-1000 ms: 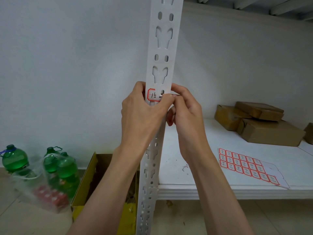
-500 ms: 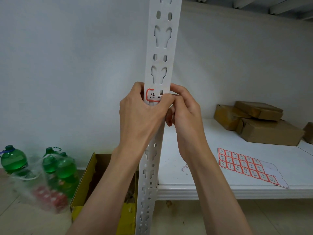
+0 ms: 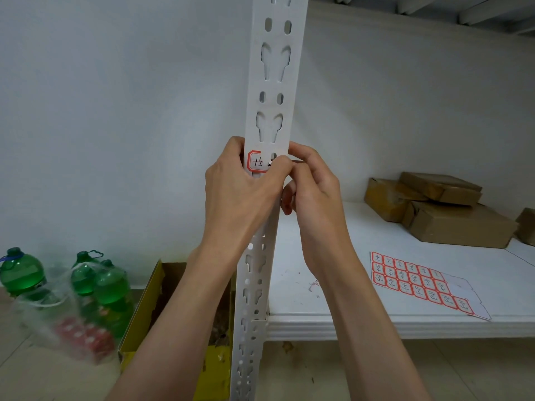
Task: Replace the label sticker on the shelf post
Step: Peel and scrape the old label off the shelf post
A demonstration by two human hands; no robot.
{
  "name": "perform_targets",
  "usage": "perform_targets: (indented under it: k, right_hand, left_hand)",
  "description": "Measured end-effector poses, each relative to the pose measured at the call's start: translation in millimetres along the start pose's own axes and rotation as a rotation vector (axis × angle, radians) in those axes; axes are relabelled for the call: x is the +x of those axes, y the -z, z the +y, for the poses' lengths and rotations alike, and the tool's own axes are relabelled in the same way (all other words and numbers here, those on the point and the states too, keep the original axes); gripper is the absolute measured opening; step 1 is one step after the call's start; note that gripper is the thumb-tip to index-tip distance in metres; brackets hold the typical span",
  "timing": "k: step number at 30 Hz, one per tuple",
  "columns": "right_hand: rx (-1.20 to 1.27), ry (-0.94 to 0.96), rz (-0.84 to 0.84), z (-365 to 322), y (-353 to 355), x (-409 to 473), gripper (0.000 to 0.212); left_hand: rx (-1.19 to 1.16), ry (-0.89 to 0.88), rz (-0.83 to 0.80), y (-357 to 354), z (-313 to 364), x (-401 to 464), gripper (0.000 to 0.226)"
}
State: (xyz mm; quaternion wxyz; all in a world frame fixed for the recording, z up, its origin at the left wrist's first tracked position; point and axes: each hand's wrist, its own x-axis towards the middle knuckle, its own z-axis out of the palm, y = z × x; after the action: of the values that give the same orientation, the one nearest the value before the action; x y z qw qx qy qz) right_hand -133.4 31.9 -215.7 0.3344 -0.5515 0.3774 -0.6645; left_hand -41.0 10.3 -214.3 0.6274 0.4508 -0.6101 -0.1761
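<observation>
My left hand (image 3: 243, 195) is wrapping around the white shelf post (image 3: 275, 91), fingers curled round its front with the thumb side pressing at the right part of the label sticker (image 3: 256, 162), so that hand is gripping the post itself. My right hand (image 3: 311, 186) is sitting tight against the post's right edge, fingers curled and pinching at the right end of that sticker, right where my left thumb is meeting it; how much of the sticker is lifted I cannot tell, since my fingers are covering that end. The sticker is sitting on the front face of the post, just under one of the keyhole slots, red-bordered with dark handwriting, and only its left part is showing. The post is running upright through the middle of my view, punched with slots all the way down to the floor. To the right of it, the white shelf (image 3: 362, 325) is stretching out at about waist level, and a sheet of red-bordered stickers (image 3: 417, 282) is lying flat near its front edge, well apart from my hands. Further back on the shelf, brown cardboard parcels (image 3: 445, 209) are piled against the wall. Down to the left of the post, an open yellow box (image 3: 144, 319) is standing on the floor, and beside it green bottles (image 3: 98, 285) are bunched in a clear plastic bag, with another green bottle (image 3: 20, 273) at the far left.
</observation>
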Motion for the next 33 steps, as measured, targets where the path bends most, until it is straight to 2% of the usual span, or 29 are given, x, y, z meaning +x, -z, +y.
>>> perform_targets:
  k: [10, 13, 15, 19, 25, 33]
  right_hand:
    - [0.008, -0.002, 0.001, 0, 2, 0, 0.035]
    - [0.003, -0.007, 0.002, 1, 1, 0, 0.034]
    - [-0.012, -0.002, 0.003, 1, 0, 0, 0.031]
    - [-0.136, 0.034, 0.055, 5, -5, 2, 0.023]
    - [-0.317, 0.206, 0.164, 6, -14, 3, 0.016]
    - [-0.415, 0.252, 0.175, 8, -18, 6, 0.016]
  left_hand:
    - [0.032, -0.057, -0.049, 5, -8, 3, 0.022]
    - [-0.071, -0.043, -0.101, 9, -13, 4, 0.012]
    - [-0.183, 0.003, -0.148, 12, -14, 5, 0.016]
    - [-0.254, 0.037, -0.183, 17, -15, 5, 0.027]
    - [-0.291, 0.027, -0.176, 15, -17, 5, 0.024]
    - [-0.293, 0.014, -0.165, 14, -19, 7, 0.022]
